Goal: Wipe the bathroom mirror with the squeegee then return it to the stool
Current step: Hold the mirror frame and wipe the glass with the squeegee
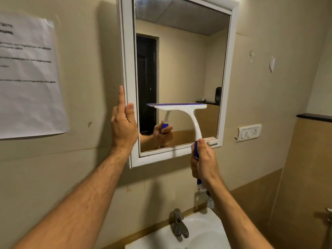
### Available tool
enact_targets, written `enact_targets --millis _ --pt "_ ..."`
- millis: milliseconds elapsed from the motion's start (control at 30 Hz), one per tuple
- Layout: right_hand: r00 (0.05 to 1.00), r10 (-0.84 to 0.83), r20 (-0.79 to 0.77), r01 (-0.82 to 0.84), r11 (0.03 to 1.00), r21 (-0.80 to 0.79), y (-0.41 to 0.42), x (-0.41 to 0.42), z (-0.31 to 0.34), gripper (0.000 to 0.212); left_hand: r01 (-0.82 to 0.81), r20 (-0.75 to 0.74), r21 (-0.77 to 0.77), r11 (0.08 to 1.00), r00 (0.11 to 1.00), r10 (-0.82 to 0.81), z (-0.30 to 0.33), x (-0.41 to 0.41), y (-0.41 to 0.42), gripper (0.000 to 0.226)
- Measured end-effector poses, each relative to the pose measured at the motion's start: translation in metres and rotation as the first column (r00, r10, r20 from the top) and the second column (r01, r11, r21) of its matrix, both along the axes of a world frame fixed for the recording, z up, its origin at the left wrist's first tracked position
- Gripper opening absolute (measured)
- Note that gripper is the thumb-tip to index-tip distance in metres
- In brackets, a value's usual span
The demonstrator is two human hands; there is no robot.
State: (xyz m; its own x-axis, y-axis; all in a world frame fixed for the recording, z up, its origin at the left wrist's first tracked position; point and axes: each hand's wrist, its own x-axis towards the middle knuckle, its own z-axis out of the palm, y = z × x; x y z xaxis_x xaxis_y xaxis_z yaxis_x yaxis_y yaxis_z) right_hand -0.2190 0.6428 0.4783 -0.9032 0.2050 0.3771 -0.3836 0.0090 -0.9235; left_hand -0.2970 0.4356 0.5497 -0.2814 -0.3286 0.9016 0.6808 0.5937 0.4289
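I judge the wiping to be in hand, with the stool nowhere in view; the squeegee (181,109) sits at centre frame, its blade level across the lower half of the bathroom mirror (179,60) and, as far as I can tell, laid against the glass, which suits a straight stroke. My right hand (203,162), lower centre-right, is wrapped round the blue grip with the thumb up along it, fingers closed tight on the handle, so the white neck arches up to the blade; that grip lets me press the rubber edge flat. My left hand (124,123), left of centre, lies on the white mirror frame (128,69) with its fingers straight and together, pointing up along the outer edge, the thumb on the front face; it holds nothing, and I take it to be steadying the cabinet. Below, at the bottom of the frame, are the tap (178,223) and the washbasin (212,236); a printed notice (27,74) hangs upper left.
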Motion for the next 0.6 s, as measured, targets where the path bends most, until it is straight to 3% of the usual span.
enact_targets --millis 167,367,600 --pt "1.000 0.028 0.000 -0.028 0.998 -0.060 -0.026 -0.003 -0.015 0.043 0.012 -0.013 -0.023 1.000 1.000 -0.013 -0.001 -0.004 -0.002 0.047" --pt "1.000 0.008 -0.013 -0.008 1.000 -0.002 -0.028 0.002 -0.050 0.045 -0.003 0.007 -0.013 1.000 1.000 0.003 -0.001 -0.001 0.000 0.047" --pt "0.991 -0.012 -0.130 0.013 1.000 0.007 -0.037 -0.012 0.003 0.042 -0.004 0.008 0.010 1.000 1.000 0.004 -0.004 -0.005 0.000 0.046"
